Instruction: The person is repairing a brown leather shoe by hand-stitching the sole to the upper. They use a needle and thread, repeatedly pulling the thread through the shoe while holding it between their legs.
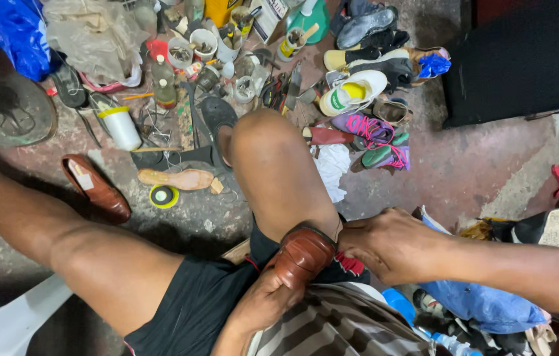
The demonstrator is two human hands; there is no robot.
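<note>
Low in the middle of the frame, a brown leather shoe (pixel 302 254) rests against the person's thigh, just below the knee. Its long axis runs diagonally, one rounded end pointing toward the upper right and the other down to the lower left. The left hand (pixel 263 303) cups it from below, fingers curled shut around the lower end. The right hand (pixel 388 244) comes in from the right, fingers bunched together and pressed at the shoe's upper edge. Its matching brown shoe (pixel 96 188) lies well apart on the floor (pixel 464 171) at left, beside a tan insole (pixel 177 178).
</note>
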